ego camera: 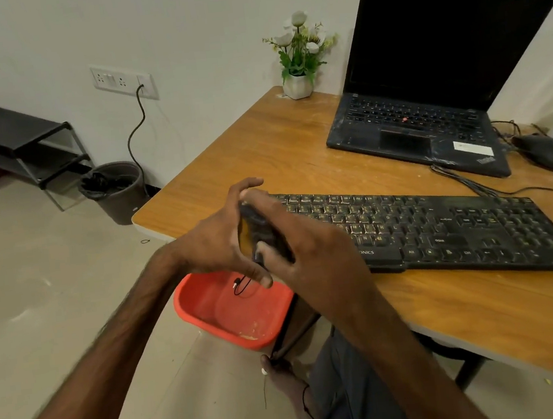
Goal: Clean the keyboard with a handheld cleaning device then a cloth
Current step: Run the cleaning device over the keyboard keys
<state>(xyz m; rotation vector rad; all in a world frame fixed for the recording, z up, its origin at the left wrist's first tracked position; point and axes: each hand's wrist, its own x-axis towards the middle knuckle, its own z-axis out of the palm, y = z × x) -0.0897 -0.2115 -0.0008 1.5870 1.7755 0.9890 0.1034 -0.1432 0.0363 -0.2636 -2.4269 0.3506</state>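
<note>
Fingers (261, 279) of left hand (215, 242) and right hand (301, 246) clasp the device (259, 230) over a tub (207, 308), beside the keyboard (442, 225). Device step, probably readying it; next calls for steering it onto the keys.

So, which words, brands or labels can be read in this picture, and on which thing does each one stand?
"ONICS": keyboard front edge, its start hidden behind the right hand.
"Alt", "Ctrl": keyboard bottom row.
"ThinkPad": laptop corner, blurred.
White sticker on the laptop: too blurred to read.
Other keys: too small to read.
Cleaning device: no text shows.
</note>
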